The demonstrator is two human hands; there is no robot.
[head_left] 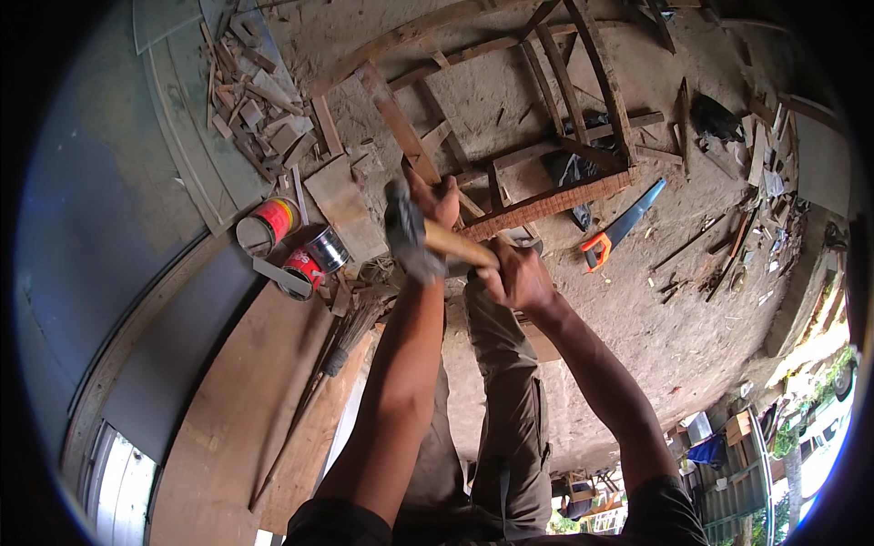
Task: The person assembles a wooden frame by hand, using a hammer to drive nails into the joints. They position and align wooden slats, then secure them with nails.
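My right hand [523, 278] is wrapped round the wooden handle of a hammer [457, 245]. The hammer's dark head, smeared by motion, is to the left, in front of my left wrist. Beyond it, my left hand [437, 198] grips the near left corner of a wooden frame [546, 202], with the thumb showing on its right side. This frame of rails and slats lies on the ground, its reddish-brown near rail running off to the right. The hammer partly hides my left hand and the corner.
A handsaw [624, 226] with an orange handle lies right of the frame. On the left stand paint cans [326, 248], a broom [337, 359] and a wooden board [237, 400]. Wood offcuts [264, 100] are heaped at the far left; more scraps [742, 241] lie at the right.
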